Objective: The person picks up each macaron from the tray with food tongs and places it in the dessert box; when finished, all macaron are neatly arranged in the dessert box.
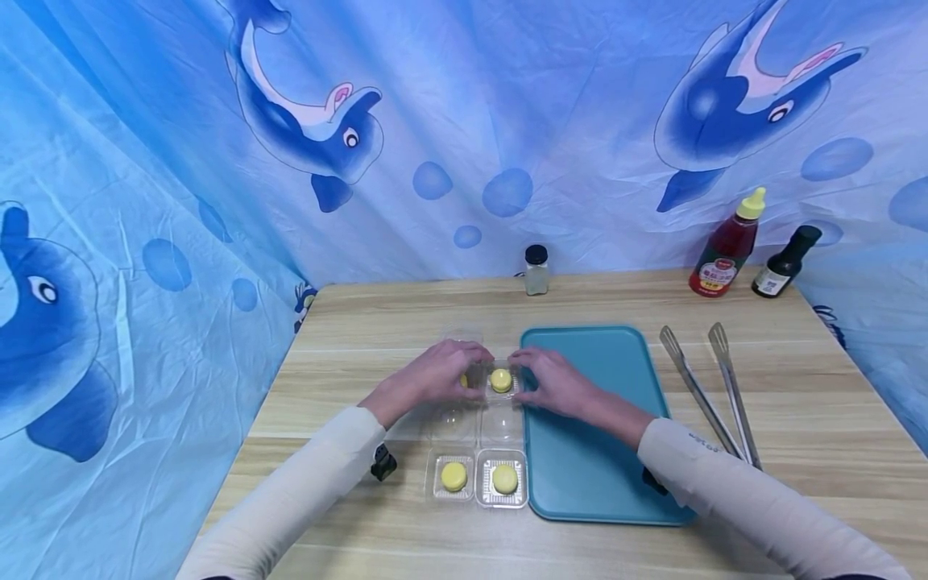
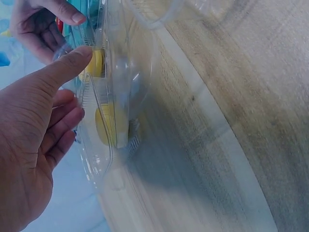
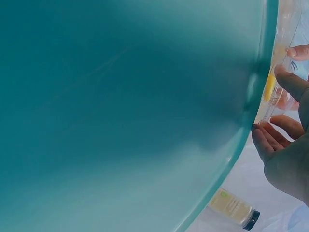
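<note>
Between both hands is a clear plastic box [image 1: 500, 393] holding a yellow macaron [image 1: 501, 380]. My left hand [image 1: 444, 370] grips its left side, thumb nearer me and fingers at the far edge. From the other side my right hand [image 1: 554, 385] holds the right edge the same way, over the tray's rim. Another yellow macaron [image 2: 111, 125] in clear plastic shows beside the left hand in the left wrist view, mostly hidden by that hand in the head view. Nearer me sit two open clear boxes, left [image 1: 441, 491] and right [image 1: 502, 501], each with a yellow macaron.
A teal tray [image 1: 594, 483] lies right of the boxes, under the right forearm. Metal tongs [image 1: 699, 395] rest beyond it. Along the back stand a small black-capped jar [image 1: 536, 274], a red sauce bottle [image 1: 723, 254] and a dark bottle [image 1: 783, 266]. A dolphin-print curtain [image 1: 464, 97] hangs behind.
</note>
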`<control>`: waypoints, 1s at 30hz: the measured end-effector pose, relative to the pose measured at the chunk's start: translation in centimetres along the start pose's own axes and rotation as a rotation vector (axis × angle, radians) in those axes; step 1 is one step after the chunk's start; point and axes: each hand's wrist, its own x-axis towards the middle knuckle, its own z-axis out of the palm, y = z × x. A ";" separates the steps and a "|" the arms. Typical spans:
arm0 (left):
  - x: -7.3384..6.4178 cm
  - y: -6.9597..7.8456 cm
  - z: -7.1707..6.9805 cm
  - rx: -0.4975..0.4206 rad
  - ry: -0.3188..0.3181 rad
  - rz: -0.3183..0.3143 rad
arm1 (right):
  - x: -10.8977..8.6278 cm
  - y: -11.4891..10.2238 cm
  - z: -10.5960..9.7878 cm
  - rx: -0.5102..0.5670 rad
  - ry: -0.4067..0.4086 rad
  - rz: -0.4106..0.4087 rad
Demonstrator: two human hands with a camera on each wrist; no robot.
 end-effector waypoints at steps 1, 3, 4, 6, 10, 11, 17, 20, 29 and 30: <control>0.0 0.1 0.0 0.002 -0.004 -0.001 | 0.0 0.0 0.0 0.001 -0.004 0.003; 0.0 0.2 -0.1 0.009 -0.010 -0.002 | 0.0 -0.1 0.0 -0.003 -0.011 0.007; 0.0 0.2 -0.1 0.012 -0.012 -0.004 | 0.0 -0.1 0.0 -0.003 -0.014 0.007; 0.0 0.3 -0.1 0.018 -0.015 -0.005 | 0.1 -0.1 0.0 -0.001 -0.016 0.006; 0.1 0.4 0.0 0.041 -0.019 -0.005 | 0.2 0.0 0.0 -0.004 -0.015 0.002; 0.1 0.4 0.0 0.047 -0.020 -0.006 | 0.2 -0.1 0.0 -0.003 -0.015 0.003; 0.3 0.5 0.0 0.079 -0.027 -0.011 | 0.1 -0.3 0.0 -0.003 -0.017 0.008; 0.2 0.5 -0.1 0.082 -0.030 -0.008 | 0.2 -0.1 -0.1 -0.005 -0.029 0.004; 0.1 0.5 -0.9 0.078 -0.053 0.005 | 0.3 0.2 -0.6 0.048 -0.063 0.034; 0.0 0.5 -1.1 0.073 -0.053 0.003 | 0.3 0.2 -0.7 0.058 -0.064 0.042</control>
